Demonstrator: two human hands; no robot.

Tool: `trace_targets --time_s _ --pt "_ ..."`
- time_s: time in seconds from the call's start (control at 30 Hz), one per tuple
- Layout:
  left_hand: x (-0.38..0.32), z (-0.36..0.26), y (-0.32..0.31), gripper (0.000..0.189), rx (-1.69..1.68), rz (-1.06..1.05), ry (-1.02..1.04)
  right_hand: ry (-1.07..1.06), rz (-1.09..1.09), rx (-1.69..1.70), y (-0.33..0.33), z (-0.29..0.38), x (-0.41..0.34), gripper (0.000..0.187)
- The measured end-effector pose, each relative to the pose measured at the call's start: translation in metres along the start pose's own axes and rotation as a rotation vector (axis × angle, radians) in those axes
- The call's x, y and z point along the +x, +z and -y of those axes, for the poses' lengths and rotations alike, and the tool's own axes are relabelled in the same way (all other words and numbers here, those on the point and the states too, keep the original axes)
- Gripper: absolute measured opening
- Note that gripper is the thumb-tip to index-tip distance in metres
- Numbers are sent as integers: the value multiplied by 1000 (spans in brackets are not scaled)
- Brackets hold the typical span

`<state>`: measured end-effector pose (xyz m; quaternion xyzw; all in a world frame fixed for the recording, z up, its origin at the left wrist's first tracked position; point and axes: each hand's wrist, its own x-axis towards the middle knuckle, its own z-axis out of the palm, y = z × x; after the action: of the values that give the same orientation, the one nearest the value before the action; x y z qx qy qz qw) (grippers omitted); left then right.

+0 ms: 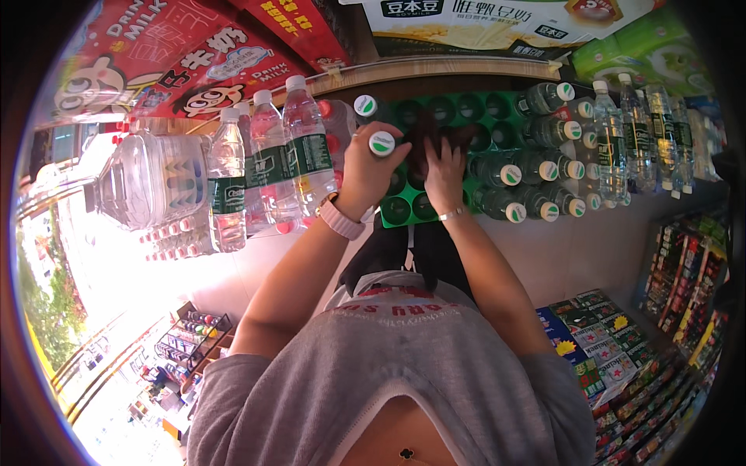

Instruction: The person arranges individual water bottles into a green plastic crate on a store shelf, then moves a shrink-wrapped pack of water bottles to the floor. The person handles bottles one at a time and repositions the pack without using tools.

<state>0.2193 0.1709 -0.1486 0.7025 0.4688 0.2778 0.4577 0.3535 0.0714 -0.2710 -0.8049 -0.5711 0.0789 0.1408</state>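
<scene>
My left hand [368,166] grips a capped water bottle, its white cap [382,144] with a green mark facing up between thumb and fingers. The bottle's body is mostly hidden by the hand. To its right, my right hand [444,183] has its fingers on a dark brown, blurred cloth [427,143]. Both hands are over a green plastic bottle tray [421,208] with round sockets. Another capped bottle [368,107] stands at the tray's far left corner. Along the tray's right side stand several similar bottles [502,175].
Large bottles [306,151] and a big clear jug [154,177] line the left. More bottles [610,148] stand at right. Red drink cartons [215,70] and a soy milk carton [466,26] sit beyond a wooden edge [431,73]. Beer packs [600,343] are stacked behind on the right.
</scene>
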Motion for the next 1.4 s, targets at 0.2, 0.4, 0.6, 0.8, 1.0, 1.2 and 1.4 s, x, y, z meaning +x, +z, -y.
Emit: trace_targets --time_s 0.2,0.4,0.6,0.8,1.0,1.2,1.4 --pt "-3 2 3 29 0 -149 -32 -62 156 215 -17 -27 -137 32" --pt "0 5 26 36 109 -325 25 257 222 585 -62 -49 -169 37" --pt "-4 30 33 45 123 -200 -35 82 -153 387 -75 -5 -77 75" --pt "-17 27 42 85 174 -269 -259 120 93 131 -10 -12 -22 80" --pt "-52 -28 40 84 396 -54 335 35 220 527 -43 -41 -121 52" --pt "-26 -40 130 72 99 455 370 282 541 641 -86 -95 -163 48" --pt "2 -17 155 37 -101 442 248 200 606 491 -99 -121 -159 46"
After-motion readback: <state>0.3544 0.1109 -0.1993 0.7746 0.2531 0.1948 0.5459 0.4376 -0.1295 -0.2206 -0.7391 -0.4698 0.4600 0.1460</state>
